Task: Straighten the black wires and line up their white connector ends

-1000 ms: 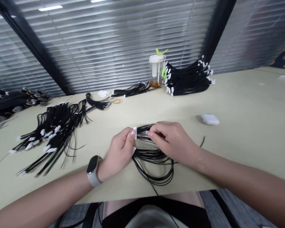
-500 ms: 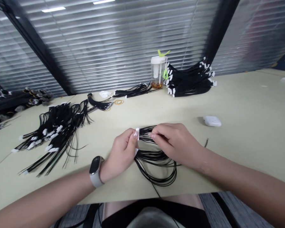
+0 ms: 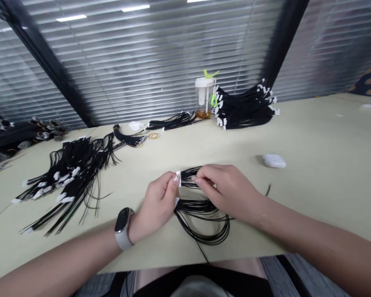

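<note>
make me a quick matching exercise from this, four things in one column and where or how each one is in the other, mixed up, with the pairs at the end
Things:
1. left hand
2. cup
3. white case
4. right hand

Places and states:
a. lying apart on the right half of the table
b. thumb and forefinger together at the black wires, no watch on its wrist
c. holding a white connector, with the watch on its wrist
d. standing upright in front of the blinds

Pairs: 1-c, 2-d, 3-a, 4-b
</note>
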`<state>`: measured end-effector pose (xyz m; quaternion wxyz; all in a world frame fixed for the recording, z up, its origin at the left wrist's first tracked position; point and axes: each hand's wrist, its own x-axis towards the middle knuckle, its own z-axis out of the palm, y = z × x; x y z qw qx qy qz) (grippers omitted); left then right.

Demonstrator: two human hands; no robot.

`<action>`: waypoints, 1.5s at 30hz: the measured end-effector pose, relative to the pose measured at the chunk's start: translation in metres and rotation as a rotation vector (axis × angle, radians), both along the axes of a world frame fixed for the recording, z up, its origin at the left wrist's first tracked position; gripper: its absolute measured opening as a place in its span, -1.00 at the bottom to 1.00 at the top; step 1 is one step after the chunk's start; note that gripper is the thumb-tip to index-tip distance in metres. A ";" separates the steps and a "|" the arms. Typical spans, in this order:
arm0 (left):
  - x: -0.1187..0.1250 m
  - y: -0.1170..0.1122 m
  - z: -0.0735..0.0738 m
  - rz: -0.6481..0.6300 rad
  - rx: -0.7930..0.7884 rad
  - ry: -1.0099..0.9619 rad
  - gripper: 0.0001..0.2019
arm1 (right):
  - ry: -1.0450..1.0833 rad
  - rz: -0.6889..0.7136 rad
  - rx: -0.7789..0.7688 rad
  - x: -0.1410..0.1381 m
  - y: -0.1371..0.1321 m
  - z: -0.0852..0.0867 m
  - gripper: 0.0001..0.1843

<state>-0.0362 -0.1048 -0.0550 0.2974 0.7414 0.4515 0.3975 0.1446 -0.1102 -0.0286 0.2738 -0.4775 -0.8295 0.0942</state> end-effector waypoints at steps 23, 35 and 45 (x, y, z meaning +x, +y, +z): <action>0.002 0.001 0.001 -0.016 0.017 0.070 -0.68 | 0.080 0.074 -0.022 0.002 0.002 -0.004 -0.78; 0.002 0.003 0.001 -0.017 -0.001 0.095 -0.65 | -0.123 -0.049 0.020 -0.008 -0.001 -0.014 -0.72; -0.011 0.028 0.003 0.321 -0.072 -0.202 -0.58 | 0.032 -0.099 -0.009 0.021 0.010 0.007 -0.66</action>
